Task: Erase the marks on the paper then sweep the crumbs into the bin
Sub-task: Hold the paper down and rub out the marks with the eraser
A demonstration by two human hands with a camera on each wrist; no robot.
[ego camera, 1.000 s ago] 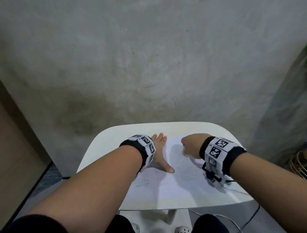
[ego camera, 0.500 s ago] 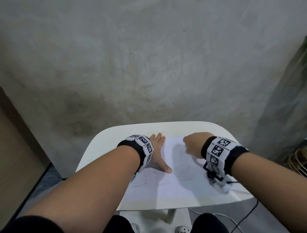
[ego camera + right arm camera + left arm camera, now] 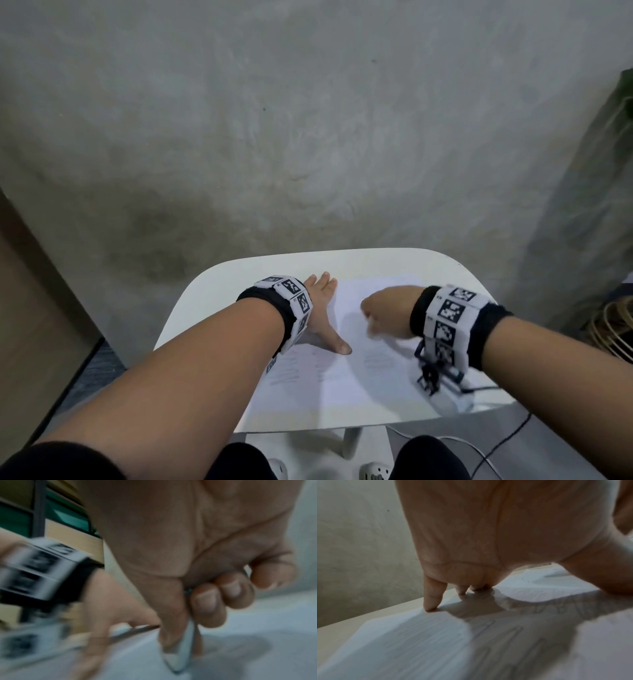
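Erasing step: my right hand (image 3: pixel 385 313) pinches eraser (image 3: pixel 180 660) on paper (image 3: pixel 346 383); left hand (image 3: pixel 322 308) flat, pinning it. Next: remaining marks (image 3: pixel 375 361).

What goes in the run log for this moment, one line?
phase: erasing | left hand: flat, pressing paper on table | right hand: pinching eraser, tip on paper | pencil marks: remaining | bin: unseen

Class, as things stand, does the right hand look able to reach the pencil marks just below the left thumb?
Probably yes: the right hand, pinching the eraser, hovers beside those marks, and nothing lies between on the paper.
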